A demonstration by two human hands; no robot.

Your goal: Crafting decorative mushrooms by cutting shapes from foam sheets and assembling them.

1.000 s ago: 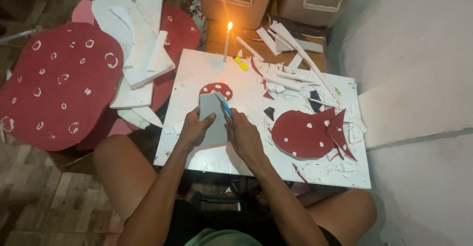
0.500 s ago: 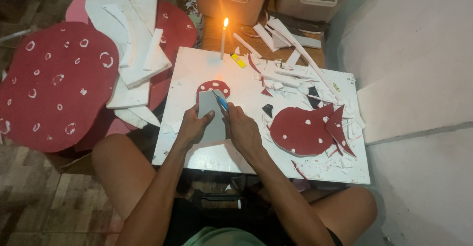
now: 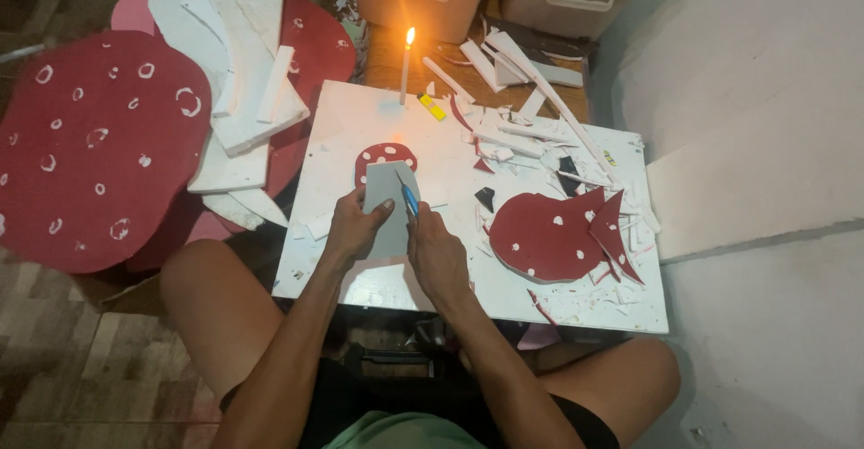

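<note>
On board: left hand (image 3: 355, 228) pressed flat on grey sheet (image 3: 389, 215).
Right hand (image 3: 438, 255): gripping blue knife (image 3: 409, 201).
Risk: blade slipping toward thumb.

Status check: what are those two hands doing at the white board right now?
Left hand pressing grey sheet flat. Right hand gripping blue knife at sheet's edge. Red spotted mushroom cutout beneath; scraps apart, right.

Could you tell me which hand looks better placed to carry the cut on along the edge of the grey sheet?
Probably the right hand: it already grips the blue cutter against the grey sheet. The left hand lies flat on that sheet, pinning it to the white board.
</note>
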